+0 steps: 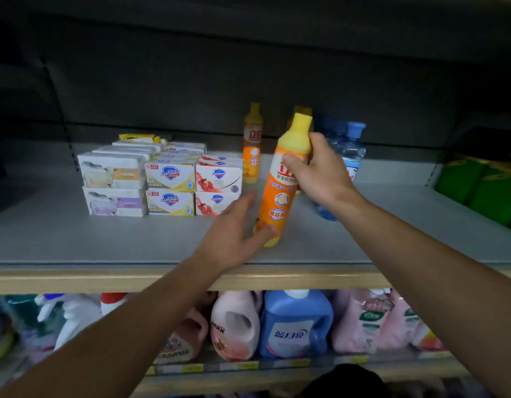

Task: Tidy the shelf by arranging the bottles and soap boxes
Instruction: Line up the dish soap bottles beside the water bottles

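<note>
Two hands meet one orange bottle: the right hand has its fingers curled around the neck below the yellow cap, while the left hand, fingers straight, touches the base. The bottle's long axis leans (cap up-right), near the shelf front, right of the soap boxes.

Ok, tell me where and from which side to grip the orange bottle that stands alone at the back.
Grip the orange bottle round its straight labelled body, coming from the front right. It stands upright, soap boxes crowd its left, and the narrow yellow neck probably offers less hold.
</note>
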`<action>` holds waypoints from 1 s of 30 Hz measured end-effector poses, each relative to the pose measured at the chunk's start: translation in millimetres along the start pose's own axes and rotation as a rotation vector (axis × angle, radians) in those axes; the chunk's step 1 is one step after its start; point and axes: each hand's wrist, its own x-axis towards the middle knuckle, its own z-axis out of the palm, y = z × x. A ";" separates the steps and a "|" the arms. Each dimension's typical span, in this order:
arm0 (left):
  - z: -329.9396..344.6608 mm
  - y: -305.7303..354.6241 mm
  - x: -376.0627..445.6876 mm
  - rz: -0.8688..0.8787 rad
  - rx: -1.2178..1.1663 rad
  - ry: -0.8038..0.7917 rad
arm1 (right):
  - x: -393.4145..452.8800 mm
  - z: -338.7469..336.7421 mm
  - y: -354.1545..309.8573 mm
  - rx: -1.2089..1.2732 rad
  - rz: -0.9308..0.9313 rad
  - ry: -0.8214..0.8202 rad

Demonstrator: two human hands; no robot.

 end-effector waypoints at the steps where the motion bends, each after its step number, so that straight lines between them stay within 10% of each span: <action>1: 5.4 11.7 -1.7 -0.005 -0.112 0.004 | -3.2 -3.0 -1.8 0.041 0.019 -0.017; 10: 15.1 55.0 -13.2 -0.258 -0.340 -0.019 | -6.9 -12.0 13.5 0.301 0.260 -0.163; 21: -1.9 106.9 -29.2 -0.870 -1.357 -0.237 | -17.0 18.3 66.3 0.742 0.668 -0.453; 27: -0.1 97.5 -29.1 -0.881 -1.289 -0.288 | -17.5 25.1 63.4 0.731 0.631 -0.327; 30: 8.8 79.6 -33.7 -0.699 -0.894 -0.202 | -7.0 17.7 48.9 0.503 0.486 -0.153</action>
